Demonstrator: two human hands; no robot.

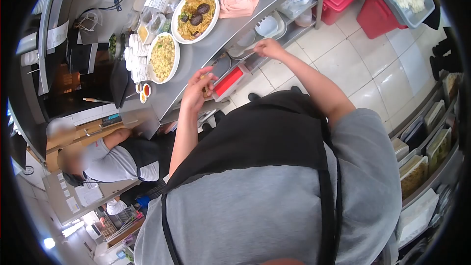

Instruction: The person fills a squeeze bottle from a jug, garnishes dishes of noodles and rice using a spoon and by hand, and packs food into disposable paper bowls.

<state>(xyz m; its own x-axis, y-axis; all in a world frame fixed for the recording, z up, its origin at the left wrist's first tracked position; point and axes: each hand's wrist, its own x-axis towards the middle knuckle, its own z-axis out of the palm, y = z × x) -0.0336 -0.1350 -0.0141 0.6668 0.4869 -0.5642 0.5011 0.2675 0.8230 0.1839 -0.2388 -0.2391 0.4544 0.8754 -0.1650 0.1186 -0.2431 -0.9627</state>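
Note:
My left hand [198,90] is raised just off the counter's front edge, fingers loosely curled and apart. A small yellowish-brown patch shows by its palm; I cannot tell whether the hand touches it. My right hand [269,48] is closed in a pinch further along the edge, near the lower shelf. Something thin and pale shows at its fingertips, too small to name. Beyond the hands, a white oval plate of noodles with dark pieces on top [198,17] stands on the steel counter [196,55]. Beside it lies an oval plate of fried rice [163,58].
A pink cloth [238,4] lies by the noodles. Stacked white cups [139,51] and small sauce cups [146,90] stand left. A red-lined tray [229,83] sits below the edge. Red bins [378,19] stand right, under a grey tub [427,7]. A co-worker [115,159] stands left.

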